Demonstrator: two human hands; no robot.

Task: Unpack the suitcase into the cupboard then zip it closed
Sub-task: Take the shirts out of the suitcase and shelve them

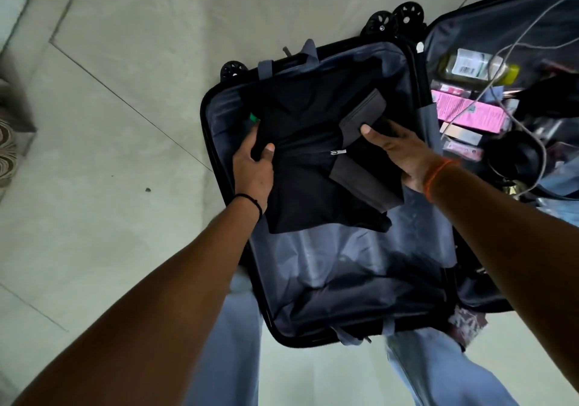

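Observation:
A black hard-shell suitcase (219, 167) lies open on the floor, its near half lined in grey. Over that half I hold a folded black garment (300, 186) with a silver zip pull and a dark grey folded piece on top. My left hand (253, 170) grips the garment's left edge, thumb on top. My right hand (398, 152) holds its right side, thumb on the grey piece, fingers underneath. The other half of the suitcase (488, 26), at the right, holds toiletries.
In the right half lie a yellow-green bottle (476, 65), a pink box (470, 114), a white cable (532, 29) and small packets. Suitcase wheels (407, 17) point away from me. Pale floor tiles (109, 108) spread to the left. My jeans-clad legs stand below the suitcase.

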